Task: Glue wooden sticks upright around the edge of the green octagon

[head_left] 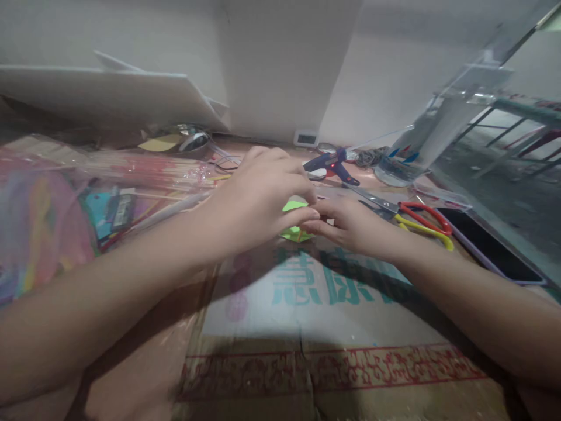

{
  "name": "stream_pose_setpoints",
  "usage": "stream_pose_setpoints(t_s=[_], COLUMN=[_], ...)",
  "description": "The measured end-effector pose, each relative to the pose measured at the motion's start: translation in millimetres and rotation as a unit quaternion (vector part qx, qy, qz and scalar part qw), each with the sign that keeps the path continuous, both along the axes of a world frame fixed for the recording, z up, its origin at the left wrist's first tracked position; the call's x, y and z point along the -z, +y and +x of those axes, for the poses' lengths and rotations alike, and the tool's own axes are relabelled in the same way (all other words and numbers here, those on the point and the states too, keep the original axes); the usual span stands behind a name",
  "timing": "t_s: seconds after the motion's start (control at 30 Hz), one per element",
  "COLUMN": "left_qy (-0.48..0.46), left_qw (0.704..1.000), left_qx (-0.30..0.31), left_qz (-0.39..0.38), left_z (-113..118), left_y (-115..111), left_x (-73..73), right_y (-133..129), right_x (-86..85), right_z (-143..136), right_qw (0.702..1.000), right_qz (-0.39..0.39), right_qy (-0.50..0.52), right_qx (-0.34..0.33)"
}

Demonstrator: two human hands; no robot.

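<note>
Both hands meet over the cardboard's far part. Left hand [267, 190]: fingers bent, thumb reaching across a bright green piece [294, 206]. Right hand [353, 225]: thumb and fingers drawn narrow, tips against the left's at the piece's right side. Firm pinch by either: cannot tell, tips blurred and partly hidden. Green piece sits beneath and between the hands, just beyond the teal lettering, a small orange strip showing on it.

Surroundings, by size, roughly. Cardboard [258, 380]: brown, white printed panel, red patterned band along the near side. White board [131, 96]: left, against the wall, tilted. Clear container [442, 131]: far right, tall, red and blue marks low down. Multicoloured bundle [48, 228]: left edge, under clear plastic. Pale sticks [153, 169]: wrapped, beside the bundle. Phone [493, 245]: dark screen up, beyond the right forearm. Scissors [388, 204]: red and yellow handles towards the phone. Blue glue gun [324, 162]: beyond the hands, small red light lit. White-framed display [305, 138]: near the wall, smallest noted.
</note>
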State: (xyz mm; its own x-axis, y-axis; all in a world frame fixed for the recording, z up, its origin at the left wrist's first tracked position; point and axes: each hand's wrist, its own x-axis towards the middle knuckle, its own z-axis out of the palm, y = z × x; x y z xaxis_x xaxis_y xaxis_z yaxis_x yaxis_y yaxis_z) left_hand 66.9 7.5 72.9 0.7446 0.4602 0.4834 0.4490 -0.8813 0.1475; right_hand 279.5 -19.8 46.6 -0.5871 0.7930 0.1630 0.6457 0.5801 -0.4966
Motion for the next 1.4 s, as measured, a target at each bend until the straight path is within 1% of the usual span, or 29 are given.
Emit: stream_pose_setpoints(t_s=[0.13,0.23,0.3,0.4,0.47,0.57,0.87,0.93,1.07,1.27,1.4], left_qy=[-0.012,-0.010,-0.012,-0.016,-0.015,-0.011,-0.010,-0.011,-0.012,-0.011,-0.007], left_qw=[1.000,1.000,1.000,1.000,1.000,1.000,1.000,1.000,1.000,1.000,0.999], left_qx=[0.005,-0.002,0.000,0.003,0.001,-0.004,-0.021,-0.022,-0.023,-0.022,-0.029], left_qz=[0.011,0.002,0.001,0.007,0.009,0.001,-0.011,-0.012,-0.009,-0.012,-0.011], left_z=[2.0,3.9,5.2,6.1,6.0,5.1,3.5,3.3,3.3,3.2,2.5], left_y=[-0.8,-1.7,-1.4,0.5,1.9,3.6,5.7,6.0,7.0,7.7,7.0], left_x=[2.5,2.9,3.9,6.0,6.7,6.4,5.4,5.4,5.7,4.3,2.7], right_y=[-0.2,-0.6,-0.1,2.7,5.5,10.1,14.0,13.5,12.8,9.9,7.0], right_x=[-1.7,2.2,8.4,19.9,26.2,30.8,24.4,25.6,30.3,27.6,27.3], right_z=[8.2,18.4,25.8,33.4,34.4,31.9,27.1,25.2,21.2,17.9,15.1], right_qw=[1.000,0.999,0.999,0.997,0.994,0.992,0.991,0.987,0.976,0.982,0.976], right_qz=[-0.019,-0.037,-0.010,0.060,0.077,0.085,0.104,0.127,0.173,0.147,0.166], right_qy=[0.003,-0.001,-0.017,-0.046,-0.063,-0.075,-0.078,-0.095,-0.114,-0.112,-0.131], right_qx=[0.020,0.037,0.028,-0.017,-0.040,-0.049,-0.038,-0.038,-0.060,-0.044,-0.054])
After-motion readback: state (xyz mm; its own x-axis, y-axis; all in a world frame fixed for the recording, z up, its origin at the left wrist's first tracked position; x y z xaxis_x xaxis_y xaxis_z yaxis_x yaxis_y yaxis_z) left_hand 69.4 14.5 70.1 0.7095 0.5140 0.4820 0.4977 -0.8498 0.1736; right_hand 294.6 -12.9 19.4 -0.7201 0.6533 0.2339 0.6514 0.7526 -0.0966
